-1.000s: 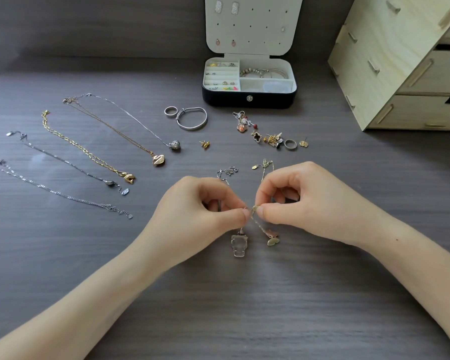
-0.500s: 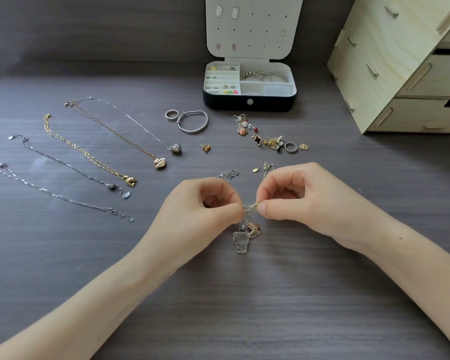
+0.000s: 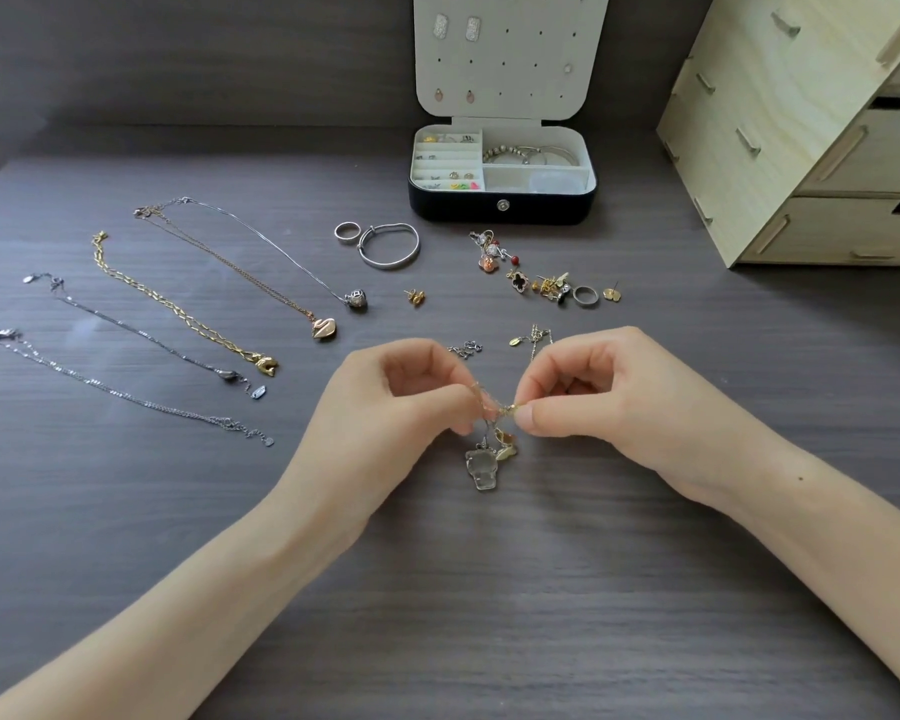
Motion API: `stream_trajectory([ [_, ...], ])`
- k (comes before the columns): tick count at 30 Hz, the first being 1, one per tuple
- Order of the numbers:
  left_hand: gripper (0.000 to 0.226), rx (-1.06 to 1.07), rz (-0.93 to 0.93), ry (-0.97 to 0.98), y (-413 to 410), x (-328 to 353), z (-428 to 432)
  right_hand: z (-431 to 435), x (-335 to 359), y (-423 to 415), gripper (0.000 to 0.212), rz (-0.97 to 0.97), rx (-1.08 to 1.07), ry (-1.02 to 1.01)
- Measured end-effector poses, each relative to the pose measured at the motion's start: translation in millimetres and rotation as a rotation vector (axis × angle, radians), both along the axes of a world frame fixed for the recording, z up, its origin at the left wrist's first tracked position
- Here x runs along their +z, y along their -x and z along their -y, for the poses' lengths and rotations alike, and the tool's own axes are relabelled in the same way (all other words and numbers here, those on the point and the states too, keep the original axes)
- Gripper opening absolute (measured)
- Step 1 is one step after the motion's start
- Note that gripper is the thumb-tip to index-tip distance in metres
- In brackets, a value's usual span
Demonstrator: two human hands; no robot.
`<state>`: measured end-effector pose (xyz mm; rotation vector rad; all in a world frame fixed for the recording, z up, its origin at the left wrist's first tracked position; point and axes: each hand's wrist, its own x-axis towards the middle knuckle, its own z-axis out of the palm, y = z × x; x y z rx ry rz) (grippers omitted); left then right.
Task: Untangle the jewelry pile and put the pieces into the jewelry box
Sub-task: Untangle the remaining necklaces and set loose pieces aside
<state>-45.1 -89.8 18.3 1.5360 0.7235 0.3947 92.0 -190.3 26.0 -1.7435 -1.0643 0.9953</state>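
Note:
My left hand (image 3: 396, 407) and my right hand (image 3: 609, 397) pinch a knot of thin tangled chains (image 3: 497, 407) between them, just above the table. A clear bear-shaped pendant (image 3: 481, 467) and small gold charms (image 3: 507, 446) hang under the knot. Loose chain ends (image 3: 466, 348) lie behind my fingers. The open jewelry box (image 3: 502, 207) stands at the back centre, with rings, earrings and bracelets in its compartments. Several untangled necklaces (image 3: 188, 314) lie side by side on the left.
A silver bangle (image 3: 390, 245) and a ring (image 3: 346, 232) lie left of the box. A small heap of earrings, charms and a ring (image 3: 546, 285) lies in front of it. A gold stud (image 3: 415, 296) sits alone. Wooden drawers (image 3: 811, 132) stand at the back right.
The gold charms have slid up the chain from the table to just under the knot. Both hands stay pinched together at nearly the same spot.

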Motion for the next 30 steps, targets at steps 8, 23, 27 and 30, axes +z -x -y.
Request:
stream_trajectory([
  [8, 0.007, -0.039, -0.076, -0.046, -3, -1, 1, 0, 2, 1, 0.013, -0.058, -0.034, -0.008],
  [23, 0.028, -0.102, -0.078, -0.048, -5, -1, -7, -2, -2, -1, 0.008, 0.019, -0.007, 0.011],
  [27, 0.026, -0.113, -0.052, -0.048, -4, -1, -9, -2, -3, -1, 0.008, 0.056, 0.004, 0.015],
  [30, 0.015, -0.076, -0.029, -0.011, -4, -2, -10, -2, -2, -1, 0.008, 0.065, 0.009, 0.020],
])
